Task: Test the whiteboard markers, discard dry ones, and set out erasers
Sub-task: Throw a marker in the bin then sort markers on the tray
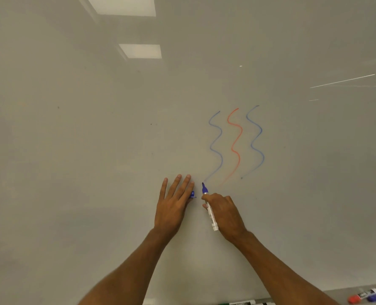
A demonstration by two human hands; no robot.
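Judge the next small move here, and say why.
Probably recap the marker: its tip sits at the foot of a full blue squiggle, so it writes. The right hand grips it bare-tipped, and the cap shows at the edge of the left hand.

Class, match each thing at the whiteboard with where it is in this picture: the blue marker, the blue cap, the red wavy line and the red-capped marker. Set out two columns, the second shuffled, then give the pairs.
Things
1. blue marker
2. blue cap
3. red wavy line
4. red-capped marker

Places
A. lying on the ledge at the lower right
B. peeking out from behind the left hand
C. held in the right hand, tip pointing up
D. drawn on the whiteboard

Pairs: 1-C, 2-B, 3-D, 4-A
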